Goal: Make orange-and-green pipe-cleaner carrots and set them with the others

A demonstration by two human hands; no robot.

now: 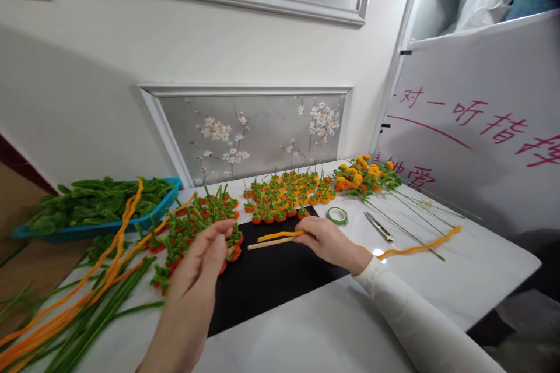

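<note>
My right hand point(321, 240) is closed around a thin wooden stick point(269, 243) and an orange pipe cleaner point(273, 236), which lie side by side and point left above a black mat point(258, 291). Past my wrist, a long wavy orange length point(420, 249) trails over the table to the right. My left hand point(201, 274) is raised left of the stick's end, its fingers loosely bent and apart, with nothing visible in them. Behind it, partly covered, stand small orange pumpkin-like pieces with green tops point(234, 247).
Rows of yellow-orange pieces point(284, 192) stand at the back. Green tape point(337, 216), a utility knife point(378, 226) and stemmed orange flowers point(363, 175) lie right. Leftward are a blue basket point(175, 195) of green leaves, loose orange pipe cleaners point(102, 277) and green ones point(105, 309).
</note>
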